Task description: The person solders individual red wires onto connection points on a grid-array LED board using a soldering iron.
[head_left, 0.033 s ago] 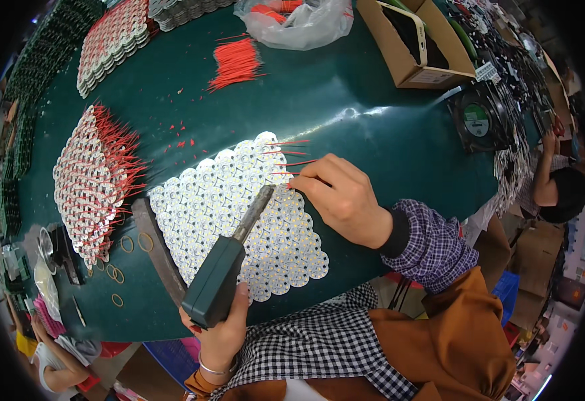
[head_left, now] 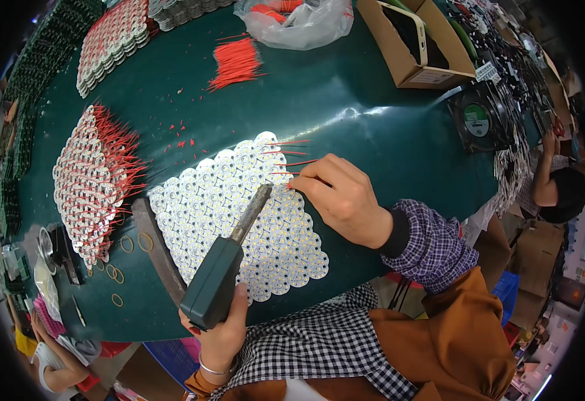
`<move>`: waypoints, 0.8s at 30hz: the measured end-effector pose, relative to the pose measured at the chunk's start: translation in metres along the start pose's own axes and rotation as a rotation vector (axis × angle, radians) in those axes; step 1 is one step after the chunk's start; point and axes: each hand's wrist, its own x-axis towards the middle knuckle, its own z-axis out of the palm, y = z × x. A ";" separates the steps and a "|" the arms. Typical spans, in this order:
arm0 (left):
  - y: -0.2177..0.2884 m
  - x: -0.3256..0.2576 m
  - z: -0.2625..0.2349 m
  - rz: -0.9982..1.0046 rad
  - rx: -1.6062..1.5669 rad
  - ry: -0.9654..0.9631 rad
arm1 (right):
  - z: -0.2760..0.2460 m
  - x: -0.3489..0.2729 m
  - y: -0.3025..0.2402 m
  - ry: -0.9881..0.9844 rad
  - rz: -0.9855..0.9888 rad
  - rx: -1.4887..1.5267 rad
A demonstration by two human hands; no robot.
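Note:
A panel of joined round white LED circuit boards (head_left: 205, 200) lies flat on the dark green table. My left hand (head_left: 222, 334) is wrapped round a dark green soldering gun (head_left: 213, 284), whose metal barrel slants over the panel. Its tip is close to the panel's right edge, beside my right fingertips; whether it touches the board I cannot tell. My right hand (head_left: 342, 197) is closed in a pinch on a short red wire (head_left: 288, 186), mostly hidden by the fingers. Several red wires (head_left: 297, 162) stick out to the right from boards just above it.
A dark bar (head_left: 157, 244) lies along the panel's left side. Further left are wired boards (head_left: 88, 180) and rubber bands (head_left: 126, 244). Behind are a pile of red wires (head_left: 237, 63), a plastic bag (head_left: 299, 30) and a cardboard box (head_left: 432, 77). A fan (head_left: 476, 120) stands right. Other people sit nearby.
The soldering gun has shifted very slightly down and to the left, its tip a little further from my right fingertips. My right hand keeps its place.

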 end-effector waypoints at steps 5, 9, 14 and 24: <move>0.000 -0.002 -0.001 -0.036 -0.042 -0.021 | -0.002 0.001 -0.002 -0.031 0.000 -0.012; 0.009 -0.001 0.006 -0.129 -0.026 0.029 | -0.002 0.000 -0.002 -0.043 0.002 -0.023; 0.009 0.000 0.007 -0.078 -0.008 0.028 | -0.003 0.001 -0.003 -0.051 0.002 -0.027; 0.012 0.001 0.008 -0.039 0.025 -0.016 | -0.003 0.001 -0.003 -0.065 0.002 -0.043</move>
